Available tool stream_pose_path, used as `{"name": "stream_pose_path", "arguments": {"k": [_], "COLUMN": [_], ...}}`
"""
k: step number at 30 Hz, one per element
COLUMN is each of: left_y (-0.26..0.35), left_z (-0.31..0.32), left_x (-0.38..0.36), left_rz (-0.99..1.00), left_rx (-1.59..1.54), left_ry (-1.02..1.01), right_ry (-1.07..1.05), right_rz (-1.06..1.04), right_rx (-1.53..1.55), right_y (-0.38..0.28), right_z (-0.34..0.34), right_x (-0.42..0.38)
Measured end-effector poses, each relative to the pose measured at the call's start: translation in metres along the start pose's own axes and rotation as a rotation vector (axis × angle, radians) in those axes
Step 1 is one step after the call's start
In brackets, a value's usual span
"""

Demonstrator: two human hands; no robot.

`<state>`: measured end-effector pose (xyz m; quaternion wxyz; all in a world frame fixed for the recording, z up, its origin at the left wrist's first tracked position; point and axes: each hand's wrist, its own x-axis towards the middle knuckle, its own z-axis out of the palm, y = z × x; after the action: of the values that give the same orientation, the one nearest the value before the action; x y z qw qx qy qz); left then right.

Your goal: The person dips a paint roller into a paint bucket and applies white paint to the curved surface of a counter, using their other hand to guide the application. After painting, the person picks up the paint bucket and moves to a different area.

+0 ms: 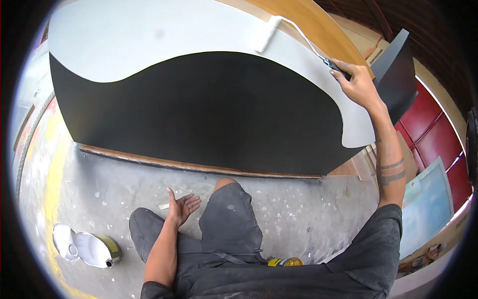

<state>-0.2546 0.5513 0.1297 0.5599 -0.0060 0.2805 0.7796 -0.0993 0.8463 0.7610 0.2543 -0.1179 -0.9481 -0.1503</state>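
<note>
A paint roller (pixel 269 34) with a white sleeve, bent white wire frame and dark handle is gripped in my right hand (pixel 356 82). Its sleeve rests on the white wavy area (pixel 164 37) along the upper part of a large panel. Below the curved border the panel is black (pixel 209 114). My left hand (pixel 182 206) hovers palm up above my lap, fingers spread, holding nothing. Whether the sleeve carries wet paint cannot be made out.
On the speckled concrete floor (pixel 298 209) at lower left stands a cut-open container (pixel 94 249) with white inside. A yellow can (pixel 285 261) sits beside my leg. A wooden surface (pixel 313 22) lies behind the panel; a blue painted board (pixel 428 204) leans at right.
</note>
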Motion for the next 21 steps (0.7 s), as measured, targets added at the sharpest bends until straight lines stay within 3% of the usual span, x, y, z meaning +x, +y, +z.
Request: {"name": "stream_pose_path", "arguments": {"k": [5,17,21], "left_y": [-0.002,-0.006,-0.008], "left_z": [-0.001,-0.007,-0.007], "left_x": [-0.002,0.004,0.006], "left_rz": [-0.015,-0.022,-0.026], "left_rx": [0.027,0.028,0.03], "left_ry": [0.019,0.049,0.073], "right_ry": [-0.04,0.046,-0.015], "right_rz": [0.129,0.117,0.255], "right_rx": [-0.025,-0.041,-0.071], "right_y": [0.036,0.138,0.16], "right_z": [-0.007,-0.008,-0.011], "right_x": [-0.032,-0.105,-0.124]}}
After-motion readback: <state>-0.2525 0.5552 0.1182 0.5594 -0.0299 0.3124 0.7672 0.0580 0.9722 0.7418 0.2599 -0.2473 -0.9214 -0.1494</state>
